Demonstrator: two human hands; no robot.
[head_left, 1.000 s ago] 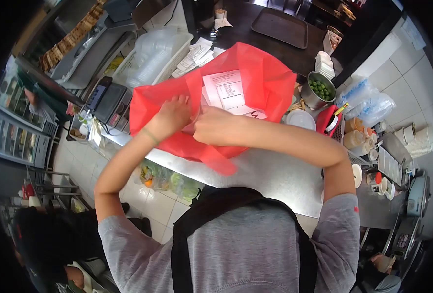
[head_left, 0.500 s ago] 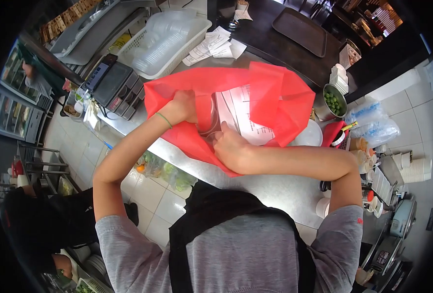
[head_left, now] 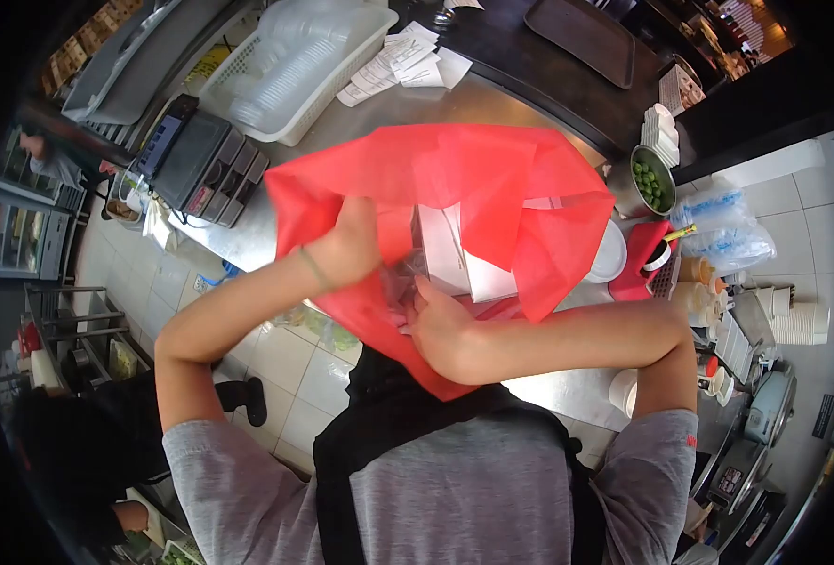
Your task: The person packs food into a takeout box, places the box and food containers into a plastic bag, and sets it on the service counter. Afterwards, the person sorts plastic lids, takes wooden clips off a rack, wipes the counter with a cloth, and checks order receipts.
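Observation:
A red cloth-like bag (head_left: 506, 202) stands on the metal counter, its mouth facing me. Inside it show white boxes (head_left: 443, 247) with printed paper on top, and something clear and shiny close to the near side. My left hand (head_left: 353, 243) is closed on the bag's left side, its fingers partly hidden and slightly blurred. At the near edge, my right hand (head_left: 443, 325) grips the bag with the thumb uppermost; its other fingers are hidden by the cloth.
Behind the bag lie paper receipts (head_left: 408, 61) beside a white basket (head_left: 290, 122) of clear plastic containers. A drawer unit (head_left: 210, 169) stands left. On the right are a metal pot of green limes (head_left: 650, 184), a white lid (head_left: 608, 252) and sauce containers. Another person (head_left: 88, 443) is at lower left.
The bag's near edge has come closer to my body and hangs lower. Both hands have moved with it, the right one downward. The printed paper inside is now more covered by red cloth.

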